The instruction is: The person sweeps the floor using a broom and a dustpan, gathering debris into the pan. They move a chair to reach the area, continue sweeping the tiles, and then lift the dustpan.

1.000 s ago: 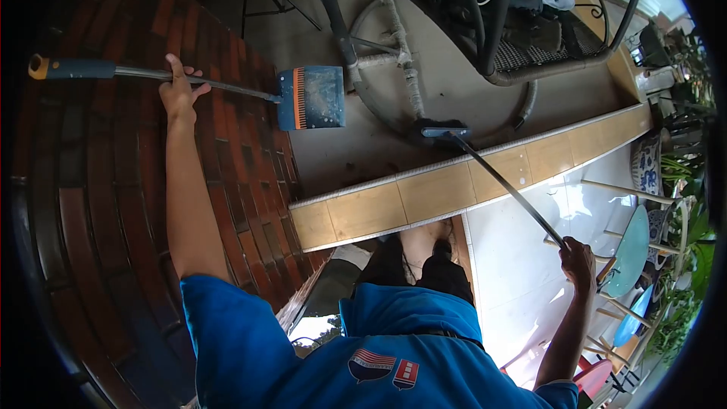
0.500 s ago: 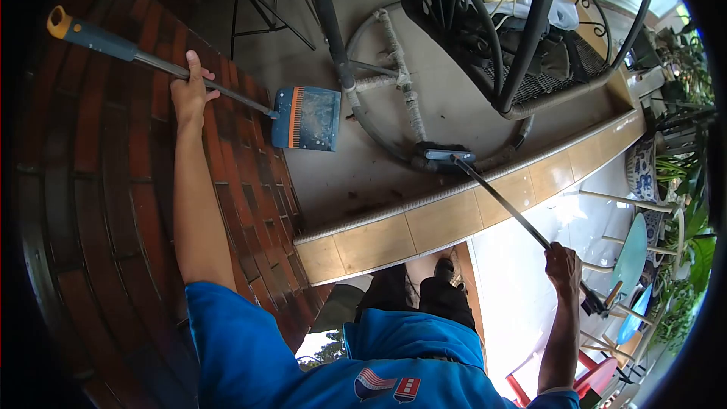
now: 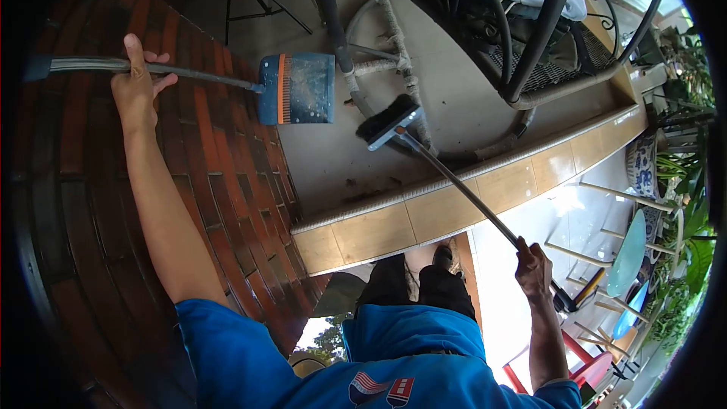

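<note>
My left hand (image 3: 138, 91) holds the grey pole of a long-handled dustpan, its thumb pointing up and the fingers passing behind the pole. The blue-grey dustpan (image 3: 312, 91), with an orange comb strip, lies over the tiled floor beside the brick wall. On the right, my right hand (image 3: 535, 266) is closed around the metal handle of a broom. The black-bristled broom head (image 3: 390, 123) overlaps the round base of the swing-chair stand (image 3: 395, 53), to the right of the dustpan's open edge. Dark bits of debris (image 3: 394, 180) lie along the inner side of the ledge.
A tiled ledge (image 3: 371, 240) runs between my legs and the floor. Brick wall (image 3: 204, 159) rises on the left. The black wicker swing chair (image 3: 560, 76) hangs at upper right, holding bags. A tripod (image 3: 257, 0) stands behind; chairs (image 3: 627, 254) and plants are on the right.
The broom head has come off the floor near the ledge and moved left and away from me, toward the dustpan. My left hand and the dustpan have shifted left.
</note>
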Tool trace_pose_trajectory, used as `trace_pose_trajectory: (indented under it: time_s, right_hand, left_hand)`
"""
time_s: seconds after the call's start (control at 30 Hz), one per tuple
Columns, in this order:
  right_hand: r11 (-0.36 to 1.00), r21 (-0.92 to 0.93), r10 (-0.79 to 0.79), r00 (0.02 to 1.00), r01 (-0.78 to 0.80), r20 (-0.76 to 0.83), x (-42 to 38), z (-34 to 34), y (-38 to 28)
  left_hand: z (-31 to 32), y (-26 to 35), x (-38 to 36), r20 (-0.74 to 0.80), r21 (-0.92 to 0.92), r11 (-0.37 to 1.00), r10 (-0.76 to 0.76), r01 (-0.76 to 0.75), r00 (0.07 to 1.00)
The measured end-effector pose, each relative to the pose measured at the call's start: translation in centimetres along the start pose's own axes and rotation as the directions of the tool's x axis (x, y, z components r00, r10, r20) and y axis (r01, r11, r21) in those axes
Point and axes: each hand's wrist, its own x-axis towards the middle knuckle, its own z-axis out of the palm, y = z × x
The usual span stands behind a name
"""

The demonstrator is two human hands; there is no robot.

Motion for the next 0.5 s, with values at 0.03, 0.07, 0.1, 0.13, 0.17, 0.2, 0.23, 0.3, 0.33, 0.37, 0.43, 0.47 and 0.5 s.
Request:
trace_pose_trajectory:
  time_s: [0.03,0.07,0.1,0.13,0.17,0.2,0.23,0.3,0.33,0.37,0.43,0.47,0.5]
  right_hand:
    - [0.999,-0.006,-0.052,0.998,0.052,-0.018,0.7,0.9,-0.6]
    - [0.998,-0.006,-0.057,0.998,0.057,0.019,1.9,1.1,-1.8]
    - [0.995,0.081,-0.065,0.997,0.062,0.033,3.1,1.0,-3.1]
    - [0.99,0.039,-0.135,0.99,0.133,0.038,4.3,1.8,-3.9]
    - [0.982,0.044,-0.188,0.981,0.186,0.043,5.4,2.3,-4.9]
    - [0.983,0.015,-0.183,0.976,0.182,0.121,6.8,2.3,-6.8]
    - [0.986,0.033,-0.169,0.965,0.166,0.203,8.3,2.0,-8.7]
    - [0.978,0.111,-0.197,0.958,0.177,0.21,10.5,3.6,-11.5]
    - [0.978,0.12,-0.195,0.954,0.171,0.229,11.4,4.0,-13.2]
    - [0.979,0.13,-0.186,0.947,0.156,0.263,12.2,4.3,-14.7]
    - [0.986,0.098,-0.158,0.953,0.137,0.257,12.6,5.1,-17.5]
    - [0.99,0.087,-0.132,0.956,0.113,0.261,12.5,5.1,-18.3]
    - [0.989,0.111,-0.124,0.949,0.096,0.29,11.7,5.2,-18.0]
  left_hand:
    - [0.0,0.3,-0.1,-0.011,-0.004,1.0,0.005,-0.005,1.0]
    - [-0.1,0.5,0.0,-0.013,-0.013,1.0,0.007,-0.007,1.0]
    - [-0.1,0.7,0.0,-0.014,-0.023,1.0,0.008,-0.008,1.0]
    - [-0.1,0.9,0.0,-0.014,-0.036,0.999,0.009,-0.009,1.0]
    - [-0.1,1.0,0.0,-0.018,-0.041,0.999,0.015,-0.016,1.0]
    - [-0.1,1.2,0.1,-0.023,-0.048,0.999,0.022,-0.023,0.999]
    - [0.0,1.2,0.1,-0.026,-0.054,0.998,0.029,-0.03,0.999]
    - [0.1,0.9,0.0,-0.043,-0.082,0.995,0.062,-0.065,0.997]
    - [0.3,0.8,0.0,-0.048,-0.097,0.992,0.079,-0.083,0.996]
    - [0.4,0.6,0.1,-0.051,-0.107,0.989,0.093,-0.098,0.994]
    - [0.5,0.0,0.2,-0.055,-0.123,0.985,0.117,-0.123,0.992]
    - [0.6,-0.1,0.3,-0.055,-0.128,0.984,0.117,-0.123,0.992]
    - [0.6,-0.4,0.2,-0.052,-0.127,0.985,0.111,-0.116,0.993]
